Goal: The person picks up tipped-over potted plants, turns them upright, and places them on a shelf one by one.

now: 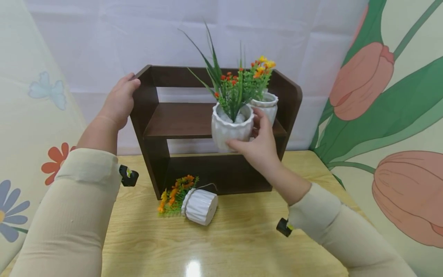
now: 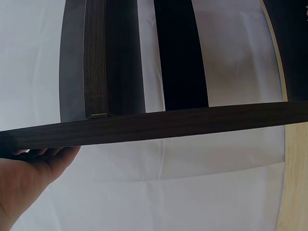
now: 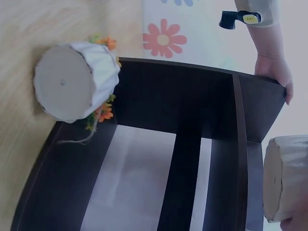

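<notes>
My right hand (image 1: 262, 148) grips a white fluted flowerpot (image 1: 226, 132), thumb at the front and fingers round its right side. Long grass blades and small red flowers (image 1: 232, 79) rise from it, with white stones inside. The pot is upright, in front of the upper board of a dark brown two-tier shelf (image 1: 180, 119); the right wrist view shows its base (image 3: 275, 183) off the board. My left hand (image 1: 119, 102) holds the top of the shelf's left side panel (image 2: 159, 126). Behind the held pot, a second white pot (image 1: 270, 104) with yellow and orange flowers stands at the upper tier's right end.
A third white pot (image 1: 200, 206) lies on its side on the wooden table (image 1: 242, 234), before the shelf's lower left. Its orange flowers (image 1: 176, 192) point left and a string hangs off it. A white cloth (image 1: 121, 34) hangs behind; a tulip-patterned sheet (image 1: 387, 96) is at right.
</notes>
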Demonstrator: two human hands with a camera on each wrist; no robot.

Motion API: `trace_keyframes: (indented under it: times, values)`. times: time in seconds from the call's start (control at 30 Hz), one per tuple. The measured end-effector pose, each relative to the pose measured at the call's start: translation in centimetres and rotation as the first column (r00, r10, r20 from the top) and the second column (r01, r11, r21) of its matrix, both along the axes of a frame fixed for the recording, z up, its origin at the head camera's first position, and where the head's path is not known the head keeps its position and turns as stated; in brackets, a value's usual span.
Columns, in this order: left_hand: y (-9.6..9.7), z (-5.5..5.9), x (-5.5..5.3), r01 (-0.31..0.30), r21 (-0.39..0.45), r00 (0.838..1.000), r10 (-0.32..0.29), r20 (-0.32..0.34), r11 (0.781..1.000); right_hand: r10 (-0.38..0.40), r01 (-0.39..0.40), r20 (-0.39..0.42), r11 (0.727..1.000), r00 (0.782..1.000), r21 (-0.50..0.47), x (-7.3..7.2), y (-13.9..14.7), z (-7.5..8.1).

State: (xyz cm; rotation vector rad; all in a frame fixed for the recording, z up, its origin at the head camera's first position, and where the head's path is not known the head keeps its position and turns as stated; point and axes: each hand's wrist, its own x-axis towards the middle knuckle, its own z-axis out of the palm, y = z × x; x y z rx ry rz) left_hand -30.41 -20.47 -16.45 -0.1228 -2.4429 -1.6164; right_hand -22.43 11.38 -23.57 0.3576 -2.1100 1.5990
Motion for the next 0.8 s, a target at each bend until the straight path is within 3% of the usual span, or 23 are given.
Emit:
trace_keyframes:
  times: [0.5, 0.8]
  values:
    - [-0.1, 0.1, 0.2, -0.008, -0.003, 1.0, 0.008, 0.02, 1.0, -0.02, 0.022, 0.034, 0.999, 0.999, -0.036, -3.5, -2.1, 1.6]
    - [-0.2, 0.0, 0.1, -0.016, -0.007, 1.0, 0.016, 0.019, 1.0, -0.082, 0.083, 0.024, 0.996, 0.996, -0.037, -5.4, -3.3, 1.8]
